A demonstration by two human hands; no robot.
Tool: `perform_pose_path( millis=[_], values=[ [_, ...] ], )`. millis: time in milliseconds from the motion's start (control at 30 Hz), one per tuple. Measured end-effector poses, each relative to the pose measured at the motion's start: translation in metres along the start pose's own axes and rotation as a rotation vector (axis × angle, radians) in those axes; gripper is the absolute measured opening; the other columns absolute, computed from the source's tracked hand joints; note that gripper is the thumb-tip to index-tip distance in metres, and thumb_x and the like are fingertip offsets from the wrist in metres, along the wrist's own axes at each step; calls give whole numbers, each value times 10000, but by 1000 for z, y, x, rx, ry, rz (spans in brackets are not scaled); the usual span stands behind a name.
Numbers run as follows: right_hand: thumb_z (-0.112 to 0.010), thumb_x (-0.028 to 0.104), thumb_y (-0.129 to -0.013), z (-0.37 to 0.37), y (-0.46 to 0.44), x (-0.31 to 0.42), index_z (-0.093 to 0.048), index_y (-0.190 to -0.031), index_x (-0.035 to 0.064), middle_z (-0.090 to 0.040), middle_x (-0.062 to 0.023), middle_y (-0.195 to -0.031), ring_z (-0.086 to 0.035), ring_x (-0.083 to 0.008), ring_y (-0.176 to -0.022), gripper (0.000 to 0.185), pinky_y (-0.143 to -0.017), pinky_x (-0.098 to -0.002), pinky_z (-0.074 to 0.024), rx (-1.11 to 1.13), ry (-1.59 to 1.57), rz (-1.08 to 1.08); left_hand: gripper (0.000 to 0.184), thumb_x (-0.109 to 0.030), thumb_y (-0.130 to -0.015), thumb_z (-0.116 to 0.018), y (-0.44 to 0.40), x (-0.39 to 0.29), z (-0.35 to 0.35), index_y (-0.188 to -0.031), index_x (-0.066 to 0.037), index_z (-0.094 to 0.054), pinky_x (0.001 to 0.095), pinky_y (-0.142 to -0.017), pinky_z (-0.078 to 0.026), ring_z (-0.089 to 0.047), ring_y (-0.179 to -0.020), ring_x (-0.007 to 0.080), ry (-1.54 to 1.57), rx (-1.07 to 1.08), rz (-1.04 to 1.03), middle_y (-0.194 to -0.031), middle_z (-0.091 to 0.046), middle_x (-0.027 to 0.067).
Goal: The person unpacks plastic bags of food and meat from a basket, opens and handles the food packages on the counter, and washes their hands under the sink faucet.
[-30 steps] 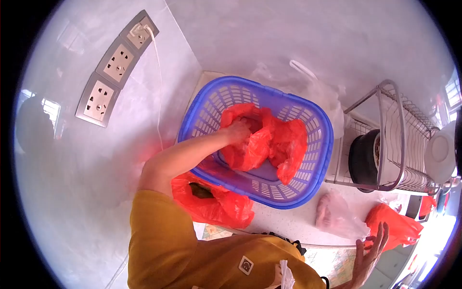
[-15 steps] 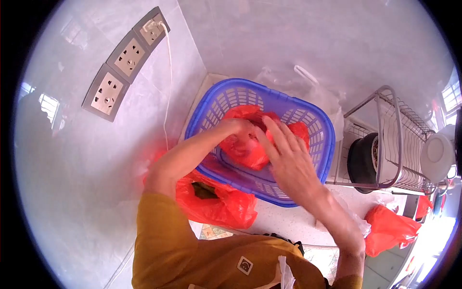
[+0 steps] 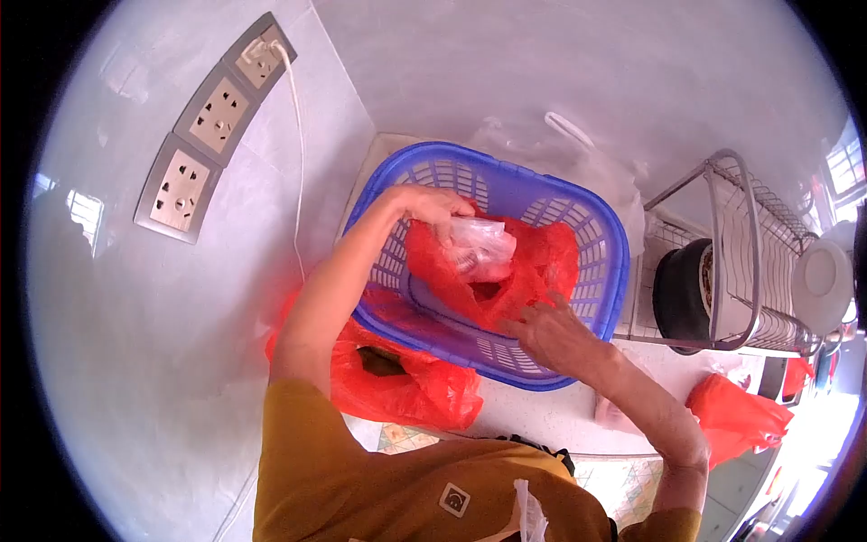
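A red plastic bag (image 3: 533, 257) lies opened out inside a blue plastic basket (image 3: 614, 271). My left hand (image 3: 433, 210) is closed on a small see-through plastic bag (image 3: 481, 244) at the mouth of the red one; its contents I cannot make out. My right hand (image 3: 553, 336) is at the near side of the basket, its curled fingers gripping the near edge of the red bag. Dark folds hide the inside of the red bag.
Another red bag (image 3: 406, 384) lies on the counter before the basket. To the right stand a wire dish rack (image 3: 754, 262), a dark pot (image 3: 679, 294) and a further red bag (image 3: 736, 415). White plastic (image 3: 623, 181) lies behind the basket. A cord (image 3: 300, 181) hangs from the wall sockets (image 3: 217, 117).
The see-through bag now shows in my left hand, which has moved up and left. My right hand has come down to the red bag's near edge, and the red bag is spread wider.
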State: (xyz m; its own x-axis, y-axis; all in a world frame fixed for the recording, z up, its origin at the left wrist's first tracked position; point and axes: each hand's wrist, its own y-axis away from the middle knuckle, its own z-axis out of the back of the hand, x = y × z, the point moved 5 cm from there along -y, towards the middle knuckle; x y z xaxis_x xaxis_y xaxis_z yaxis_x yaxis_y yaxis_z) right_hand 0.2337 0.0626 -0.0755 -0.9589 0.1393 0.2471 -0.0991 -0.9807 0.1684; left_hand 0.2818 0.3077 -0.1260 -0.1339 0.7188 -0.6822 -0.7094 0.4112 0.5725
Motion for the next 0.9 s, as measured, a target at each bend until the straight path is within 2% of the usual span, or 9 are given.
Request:
perform_pose_path(
  millis=[67, 200, 267, 300, 400, 467, 567, 667, 900],
  values=[
    [-563, 111, -768, 5, 1, 1, -605, -1107, 154, -608, -83, -864, -614, -259, -888, 344, -915, -447, -384, -49, 33, 20, 436, -93, -629, -712, 2, 1, -3, -1040, -26, -585, 288, -765, -432, -553, -870, 130, 249, 82, -43, -906, -628, 23],
    [-551, 84, -772, 7, 0, 3, -605, -1107, 155, -611, -83, -855, -616, -261, -879, 347, -901, -444, -393, -84, 26, 12, 439, -128, -649, -709, -10, 11, -16, -1068, -50, -606, 344, -744, -472, -605, -870, 201, 172, 154, 58, -934, -660, 82],
    [-540, 68, -773, 2, -3, 6, -605, -1108, 151, -614, -77, -875, -615, -262, -883, 351, -887, -445, -399, 45, 60, -5, 426, -172, -702, -673, -34, 46, -31, -1111, -71, -612, 369, -805, -483, -618, -951, 236, -118, -24, 278, -1011, -665, 101],
    [-540, 68, -773, 2, -5, 8, -605, -1108, 151, -614, -77, -875, -615, -262, -883, 351, -887, -445, -399, 45, 56, -6, 419, -234, -731, -652, -31, 40, -35, -1127, -100, -621, 388, -854, -477, -601, -1023, 271, -463, -10, 357, -1107, -638, 111],
    [-530, 65, -782, -4, -7, 14, -601, -1119, 139, -616, -75, -899, -615, -256, -883, 352, -876, -448, -403, 170, -25, 42, 377, -176, -677, -679, -15, 24, -39, -1032, -54, -648, 399, -796, -498, -611, -984, 314, -482, -77, 451, -1017, -653, 159],
    [-516, 72, -800, 2, -4, 19, -587, -1143, 125, -616, -77, -911, -615, -261, -885, 355, -859, -449, -410, 102, -7, 69, 338, -165, -677, -677, -8, 19, -41, -996, -55, -661, 404, -813, -495, -612, -988, 304, -577, 79, 514, -1026, -644, 171],
    [-504, 68, -808, 0, -3, 19, -566, -1140, 78, -625, -114, -899, -628, -272, -891, 337, -835, -514, -450, 89, -99, 64, 372, -151, -665, -681, 14, 16, -42, -1025, -64, -645, 411, -832, -485, -602, -1004, 308, -592, 72, 479, -1034, -641, 169],
    [-486, 88, -829, -2, -4, 21, -532, -1208, 95, -606, -105, -896, -612, -277, -884, 382, -832, -451, -429, 113, -113, 14, 407, -132, -644, -686, 40, 4, -36, -1042, -72, -626, 410, -833, -484, -596, -1007, 313, -578, -5, 411, -1021, -643, 164],
    [-487, 80, -822, 6, -6, 27, -519, -1212, 74, -597, -113, -925, -600, -277, -915, 391, -843, -461, -423, 97, -147, 81, 417, -101, -618, -672, 54, -15, -35, -1027, -52, -603, 422, -810, -480, -585, -999, 332, -598, -82, 327, -999, -637, 174]
  ],
)
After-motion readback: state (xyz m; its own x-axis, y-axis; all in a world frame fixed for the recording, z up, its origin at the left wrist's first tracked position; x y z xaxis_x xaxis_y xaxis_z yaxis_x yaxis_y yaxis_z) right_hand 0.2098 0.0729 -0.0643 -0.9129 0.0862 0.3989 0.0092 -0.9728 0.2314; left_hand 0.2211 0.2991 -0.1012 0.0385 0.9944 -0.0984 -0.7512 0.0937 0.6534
